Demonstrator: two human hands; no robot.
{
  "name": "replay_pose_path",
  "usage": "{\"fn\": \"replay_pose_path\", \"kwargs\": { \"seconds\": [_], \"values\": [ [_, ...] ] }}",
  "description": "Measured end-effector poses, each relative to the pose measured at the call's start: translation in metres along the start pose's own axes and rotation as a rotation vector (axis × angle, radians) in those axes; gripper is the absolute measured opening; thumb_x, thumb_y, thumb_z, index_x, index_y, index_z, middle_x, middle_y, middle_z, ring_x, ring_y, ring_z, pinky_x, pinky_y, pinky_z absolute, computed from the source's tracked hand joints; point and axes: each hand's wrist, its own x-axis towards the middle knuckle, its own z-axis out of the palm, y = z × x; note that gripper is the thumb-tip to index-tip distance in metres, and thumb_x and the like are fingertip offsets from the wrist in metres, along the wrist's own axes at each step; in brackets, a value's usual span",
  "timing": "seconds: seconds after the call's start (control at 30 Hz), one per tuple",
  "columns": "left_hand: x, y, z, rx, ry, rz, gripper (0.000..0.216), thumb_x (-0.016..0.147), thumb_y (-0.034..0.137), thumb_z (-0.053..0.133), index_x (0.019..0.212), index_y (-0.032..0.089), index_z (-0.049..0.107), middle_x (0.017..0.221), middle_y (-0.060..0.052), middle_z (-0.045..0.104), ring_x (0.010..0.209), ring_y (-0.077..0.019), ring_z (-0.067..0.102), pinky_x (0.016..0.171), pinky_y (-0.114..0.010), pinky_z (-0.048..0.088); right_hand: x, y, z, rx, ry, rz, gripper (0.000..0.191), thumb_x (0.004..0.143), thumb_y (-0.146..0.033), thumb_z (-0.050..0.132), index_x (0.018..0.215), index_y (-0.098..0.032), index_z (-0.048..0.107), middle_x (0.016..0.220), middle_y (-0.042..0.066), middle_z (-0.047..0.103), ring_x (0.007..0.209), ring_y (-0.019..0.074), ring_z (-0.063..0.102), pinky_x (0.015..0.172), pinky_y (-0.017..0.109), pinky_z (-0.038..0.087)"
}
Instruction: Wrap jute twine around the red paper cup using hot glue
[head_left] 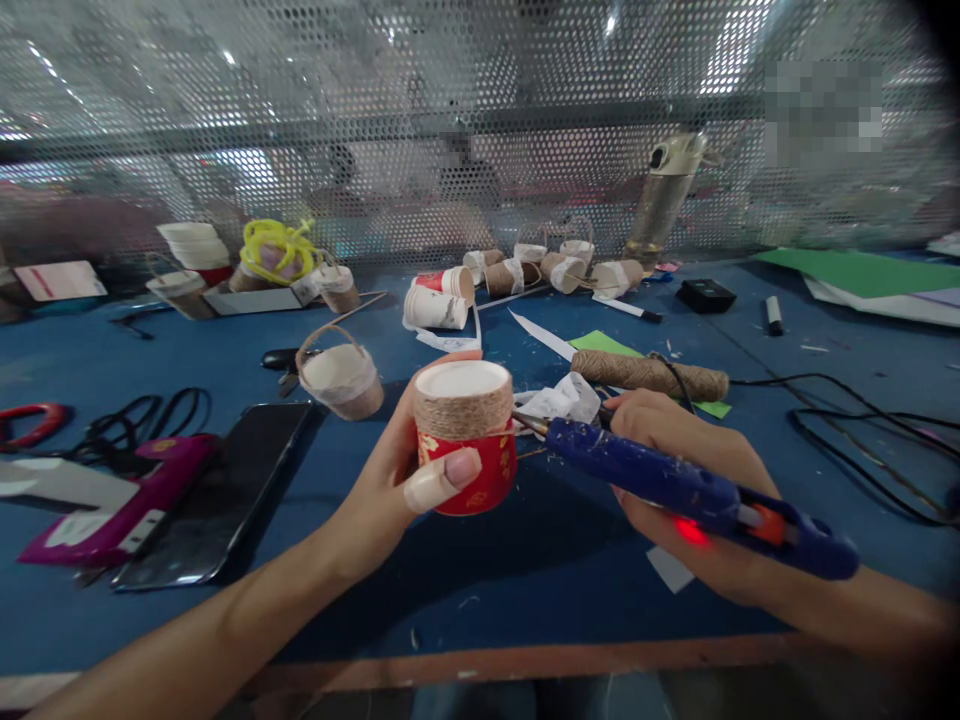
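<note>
Fingers of the left hand curled around a red paper cup with gold print and a brown twine band, above the blue table. The right hand gripped a blue plastic glue gun, nozzle at the cup's right side, contact unclear. Good gluing seemingly called for a steady cup, small beads and fingertips clear of the heat. Beyond, a small beige handled basket showed a pale interior; a shallow white box bore tangled yellow cord.

On your L you've a flat blk phone beside a magenta rect. pack; to your R, a green paper sheet over white sheets, plus a cream-lidded translucent bottle.
</note>
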Motion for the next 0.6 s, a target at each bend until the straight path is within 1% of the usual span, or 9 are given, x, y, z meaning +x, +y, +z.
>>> {"fn": "replay_pose_path", "kwargs": {
  "seconds": [0.13,0.2,0.3,0.37,0.47,0.5,0.53,0.57,0.6],
  "values": [
    [0.001,0.003,0.004,-0.026,0.014,-0.03,0.084,0.08,0.051,0.084,0.155,0.031,0.054,0.137,-0.011,0.073,0.121,-0.0408,0.071,0.095,-0.046,0.062,0.001,0.001,0.002,0.049,0.005,0.007,0.022,0.083,-0.007,0.064,0.08,-0.025,0.052,0.078,0.0,0.052,0.074,0.0212,0.048,0.074,0.042,0.042],
    [0.001,0.007,0.006,-0.041,0.023,-0.072,0.086,0.079,0.051,0.085,0.156,0.031,0.053,0.139,-0.012,0.072,0.123,-0.0413,0.07,0.093,-0.044,0.063,0.001,0.001,0.001,0.04,-0.006,0.024,0.021,0.083,-0.008,0.065,0.081,-0.025,0.053,0.079,0.0,0.054,0.075,0.0217,0.05,0.071,0.041,0.042],
    [0.0,0.014,0.011,-0.05,0.036,-0.128,0.086,0.078,0.052,0.085,0.155,0.029,0.054,0.135,-0.013,0.074,0.122,-0.041,0.07,0.091,-0.044,0.063,0.0,0.002,0.002,0.013,0.007,0.062,0.02,0.086,-0.01,0.064,0.08,-0.025,0.053,0.078,0.0,0.054,0.072,0.0203,0.051,0.065,0.038,0.04],
    [-0.001,0.016,0.012,-0.059,0.045,-0.145,0.084,0.078,0.054,0.084,0.153,0.028,0.056,0.133,-0.012,0.075,0.12,-0.0402,0.071,0.092,-0.044,0.062,-0.002,0.002,0.004,-0.007,0.058,0.09,0.02,0.088,-0.01,0.064,0.08,-0.025,0.053,0.074,-0.002,0.052,0.065,0.0179,0.05,0.059,0.036,0.039],
    [-0.001,0.014,0.012,-0.088,0.054,-0.143,0.078,0.078,0.052,0.085,0.148,0.03,0.059,0.135,-0.01,0.074,0.12,-0.0375,0.071,0.091,-0.04,0.061,-0.002,0.003,0.009,0.032,0.203,0.082,0.02,0.09,-0.011,0.065,0.083,-0.027,0.056,0.07,-0.003,0.053,0.059,0.0167,0.051,0.054,0.034,0.041],
    [-0.001,0.012,0.012,-0.095,0.043,-0.14,0.076,0.079,0.05,0.085,0.147,0.03,0.059,0.135,-0.01,0.074,0.121,-0.0368,0.071,0.09,-0.039,0.061,-0.001,0.003,0.011,0.053,0.249,0.075,0.019,0.092,-0.012,0.067,0.086,-0.028,0.058,0.073,-0.003,0.056,0.062,0.0177,0.055,0.056,0.034,0.044],
    [-0.001,0.009,0.011,-0.1,0.024,-0.134,0.074,0.079,0.049,0.086,0.146,0.031,0.059,0.135,-0.009,0.074,0.12,-0.0362,0.071,0.09,-0.038,0.061,0.0,0.003,0.012,0.067,0.287,0.071,0.016,0.093,-0.015,0.069,0.09,-0.029,0.061,0.079,-0.001,0.061,0.068,0.0194,0.06,0.061,0.035,0.049],
    [0.0,0.006,0.01,-0.101,0.001,-0.126,0.071,0.08,0.047,0.085,0.145,0.032,0.059,0.135,-0.008,0.074,0.12,-0.0356,0.071,0.091,-0.038,0.06,0.0,0.003,0.013,0.065,0.307,0.062,0.015,0.093,-0.017,0.071,0.094,-0.029,0.064,0.088,0.0,0.065,0.078,0.0214,0.065,0.069,0.037,0.054],
    [0.001,0.004,0.009,-0.098,-0.023,-0.119,0.068,0.082,0.045,0.085,0.143,0.033,0.06,0.135,-0.007,0.074,0.121,-0.0351,0.07,0.093,-0.039,0.059,0.001,0.003,0.013,0.057,0.291,0.055,0.015,0.092,-0.019,0.074,0.099,-0.03,0.066,0.101,0.002,0.067,0.09,0.0238,0.068,0.081,0.04,0.057]
  ]
}}
